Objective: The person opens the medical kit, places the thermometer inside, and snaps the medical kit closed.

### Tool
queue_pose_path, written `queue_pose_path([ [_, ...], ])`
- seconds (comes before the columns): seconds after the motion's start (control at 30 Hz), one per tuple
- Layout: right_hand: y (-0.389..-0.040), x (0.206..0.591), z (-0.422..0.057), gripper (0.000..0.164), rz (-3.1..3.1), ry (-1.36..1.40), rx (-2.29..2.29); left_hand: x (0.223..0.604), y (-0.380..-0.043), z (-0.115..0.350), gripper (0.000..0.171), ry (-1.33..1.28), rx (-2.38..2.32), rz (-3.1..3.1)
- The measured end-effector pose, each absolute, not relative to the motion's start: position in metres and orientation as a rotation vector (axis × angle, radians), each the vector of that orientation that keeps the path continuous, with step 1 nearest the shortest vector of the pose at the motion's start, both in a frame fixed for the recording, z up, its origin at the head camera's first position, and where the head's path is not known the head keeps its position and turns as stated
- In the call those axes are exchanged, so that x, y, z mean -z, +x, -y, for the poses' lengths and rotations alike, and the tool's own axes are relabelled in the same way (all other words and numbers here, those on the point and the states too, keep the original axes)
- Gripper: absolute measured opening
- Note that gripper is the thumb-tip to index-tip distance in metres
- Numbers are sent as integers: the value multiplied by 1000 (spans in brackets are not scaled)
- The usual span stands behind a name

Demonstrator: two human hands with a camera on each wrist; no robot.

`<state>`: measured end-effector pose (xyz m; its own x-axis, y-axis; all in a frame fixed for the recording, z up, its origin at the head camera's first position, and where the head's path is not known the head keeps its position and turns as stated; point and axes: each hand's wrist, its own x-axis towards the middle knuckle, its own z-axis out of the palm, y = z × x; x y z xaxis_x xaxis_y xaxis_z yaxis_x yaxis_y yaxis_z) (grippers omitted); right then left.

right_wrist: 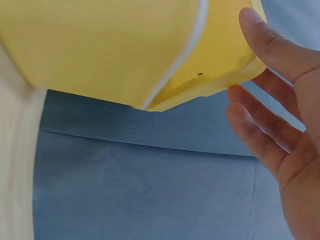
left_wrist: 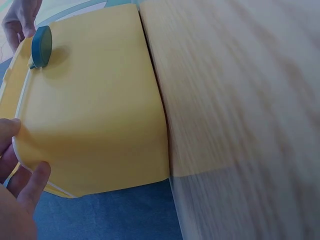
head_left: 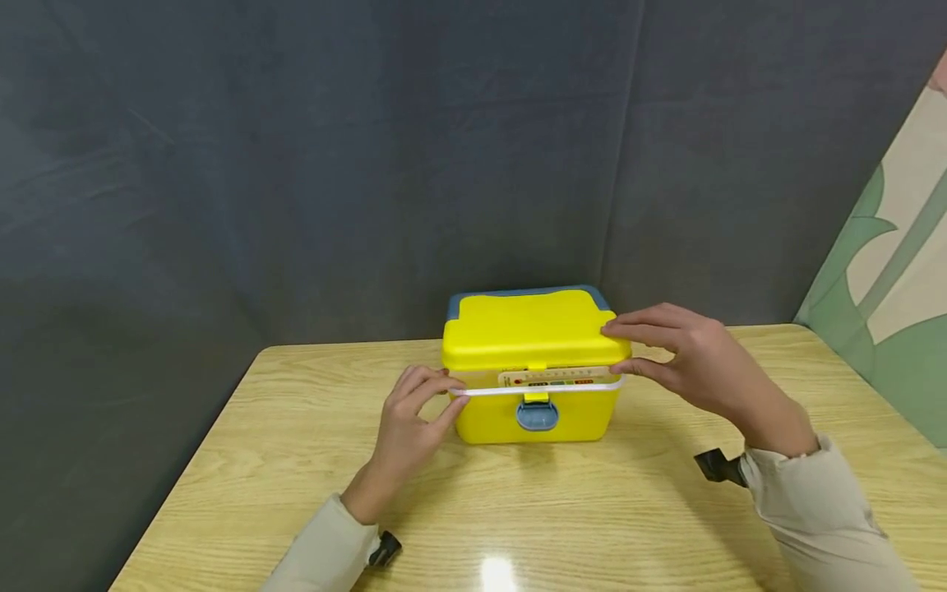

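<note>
A yellow plastic storage box (head_left: pixel 573 419) stands on the table with its lid (head_left: pixel 528 329) partly raised. Through the gap along the white rim (head_left: pixel 510 390) shows a pale strip (head_left: pixel 551 377) with small printed marks. A blue-grey latch (head_left: pixel 537 415) hangs down the front. At the left front corner, my left hand (head_left: pixel 409 419) pinches the rim, its thumb (left_wrist: pixel 37 185) against the box's outer wall. My right hand (head_left: pixel 684 353) grips the lid's right end, fingers over the top and thumb at the lower edge. In the right wrist view the thumb (right_wrist: pixel 280 47) lies along the lid's edge.
The box sits near the back edge of a light wood-grain table (head_left: pixel 311 460). Close behind hangs a dark grey curtain (head_left: pixel 414 164), which also runs down the left side. A panel with painted leaves (head_left: pixel 880 271) stands at the right.
</note>
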<state>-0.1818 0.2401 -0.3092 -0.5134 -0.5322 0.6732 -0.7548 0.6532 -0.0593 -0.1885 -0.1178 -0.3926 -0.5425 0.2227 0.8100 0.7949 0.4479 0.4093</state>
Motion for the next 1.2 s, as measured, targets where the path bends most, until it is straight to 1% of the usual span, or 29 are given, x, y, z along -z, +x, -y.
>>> queue_pose_path([
  [0.07,-180,313,-240,47,2248,993,-449,392,-187,119,21,-829,1134,2008],
  [0.2,-178,319,-237,59,2254,994,-419,392,-186,121,26,-773,1259,1989],
  [0.43,-177,323,-232,64,2240,1005,-333,391,-185,125,38,-742,1308,1992],
  [0.7,-175,325,-231,62,2223,1040,-354,389,-184,126,43,-770,1326,1978],
  [1.2,-175,336,-232,58,2258,1030,-445,388,-184,126,42,-781,1138,2022],
])
